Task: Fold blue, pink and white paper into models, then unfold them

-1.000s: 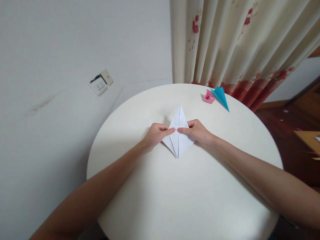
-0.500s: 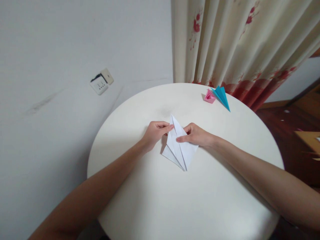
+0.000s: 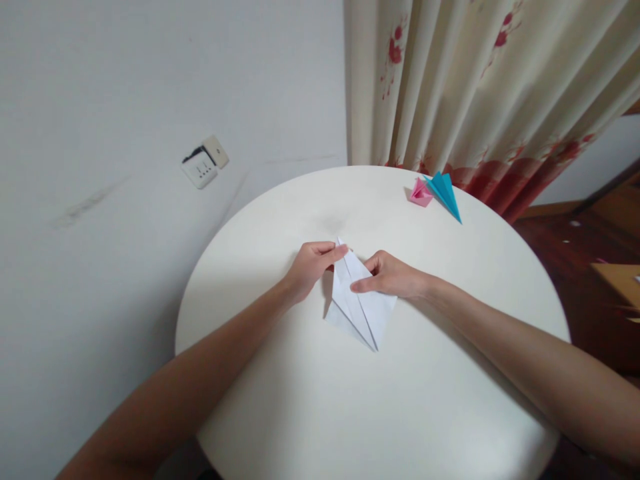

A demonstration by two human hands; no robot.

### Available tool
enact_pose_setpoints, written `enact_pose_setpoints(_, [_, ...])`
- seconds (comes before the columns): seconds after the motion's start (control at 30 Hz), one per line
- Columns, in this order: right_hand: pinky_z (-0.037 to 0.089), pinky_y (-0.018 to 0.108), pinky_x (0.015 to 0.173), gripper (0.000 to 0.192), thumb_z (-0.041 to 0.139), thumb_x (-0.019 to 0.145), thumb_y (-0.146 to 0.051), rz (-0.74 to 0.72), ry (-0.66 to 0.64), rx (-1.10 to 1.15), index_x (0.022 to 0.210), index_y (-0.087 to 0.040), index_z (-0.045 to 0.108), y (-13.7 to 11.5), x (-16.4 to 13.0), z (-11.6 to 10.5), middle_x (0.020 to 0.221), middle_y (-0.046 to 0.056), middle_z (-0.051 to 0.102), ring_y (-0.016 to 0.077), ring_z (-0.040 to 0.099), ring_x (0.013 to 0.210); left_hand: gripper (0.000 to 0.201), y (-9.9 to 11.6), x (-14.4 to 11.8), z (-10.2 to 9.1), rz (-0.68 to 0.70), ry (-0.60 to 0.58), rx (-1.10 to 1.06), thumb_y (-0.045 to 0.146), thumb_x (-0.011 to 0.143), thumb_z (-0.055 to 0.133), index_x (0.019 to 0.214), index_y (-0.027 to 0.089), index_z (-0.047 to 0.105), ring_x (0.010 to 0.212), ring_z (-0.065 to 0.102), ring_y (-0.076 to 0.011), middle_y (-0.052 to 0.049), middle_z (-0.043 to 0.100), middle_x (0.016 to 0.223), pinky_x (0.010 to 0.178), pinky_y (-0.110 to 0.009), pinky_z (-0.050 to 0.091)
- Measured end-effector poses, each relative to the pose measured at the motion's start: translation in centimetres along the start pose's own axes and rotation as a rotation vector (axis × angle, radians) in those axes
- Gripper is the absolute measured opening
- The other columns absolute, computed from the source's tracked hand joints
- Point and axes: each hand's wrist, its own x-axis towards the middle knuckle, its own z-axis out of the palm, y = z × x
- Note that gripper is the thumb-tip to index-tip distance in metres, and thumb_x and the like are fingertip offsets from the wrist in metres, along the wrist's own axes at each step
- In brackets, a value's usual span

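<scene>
A folded sheet of white paper (image 3: 357, 303) is held over the middle of the table, its narrow tip pointing away from me. Creased flaps meet along a line down its length, and a lower layer shows at the left edge. My left hand (image 3: 317, 265) pinches the paper close to its far tip, thumb on top. Farther down, my right hand (image 3: 393, 275) grips the right side, with the thumb lying on the upper face and the other fingers underneath, mostly hidden.
The round white table (image 3: 270, 400) stands against a wall with a socket (image 3: 200, 169). Near its far right edge lie a pink folded paper piece (image 3: 421, 193) and a blue paper plane (image 3: 445, 195). A flowered curtain (image 3: 430, 87) hangs behind.
The white paper has slid slightly toward me and its far tip has shifted a little left. My left thumb now covers more of the tip, and my right thumb sits slightly lower.
</scene>
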Motion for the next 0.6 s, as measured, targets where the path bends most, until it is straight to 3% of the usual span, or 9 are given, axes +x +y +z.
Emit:
enact_pose_setpoints(0.13, [0.047,0.022,0.052,0.023,0.079,0.068,-0.033,-0.01,-0.012,-0.011,0.077,-0.012,0.077,0.2,0.1,0.0,0.073,0.005,0.075,0.0145,0.064,0.058,0.032,-0.2,-0.2,0.2,0.0,0.005,0.04,0.046,0.075,0.077,0.071,0.014,0.075,0.067,0.061,-0.015,-0.004,0.07,0.071,0.066,-0.028,0.046])
enact_pose_setpoints(0.43, [0.045,0.021,0.049,0.019,0.077,0.069,-0.03,0.004,-0.04,-0.041,0.076,-0.012,0.078,0.1,-0.1,0.0,0.071,0.004,0.074,0.0142,0.064,0.057,0.039,-0.2,0.6,-0.7,0.052,0.194,-0.071,0.052,0.077,0.073,0.084,0.014,0.077,0.074,0.06,-0.0148,-0.007,0.069,0.082,0.064,-0.026,0.043])
enact_pose_setpoints(0.53, [0.047,0.022,0.05,0.019,0.08,0.067,-0.029,0.018,0.039,0.045,0.074,-0.012,0.077,0.1,0.1,0.3,0.07,0.005,0.075,0.0139,0.064,0.056,0.043,-0.2,0.9,-1.3,0.023,0.235,-0.144,0.055,0.079,0.071,0.089,0.013,0.076,0.072,0.059,-0.0127,-0.008,0.069,0.087,0.062,-0.024,0.042])
enact_pose_setpoints(0.6, [0.049,0.023,0.051,0.02,0.082,0.065,-0.03,0.014,0.162,0.161,0.072,-0.012,0.076,0.1,0.4,0.4,0.071,0.007,0.075,0.0147,0.065,0.056,0.048,-0.1,0.9,-1.3,-0.027,0.183,-0.175,0.058,0.081,0.067,0.093,0.012,0.075,0.072,0.061,-0.0132,-0.01,0.07,0.09,0.063,-0.025,0.044])
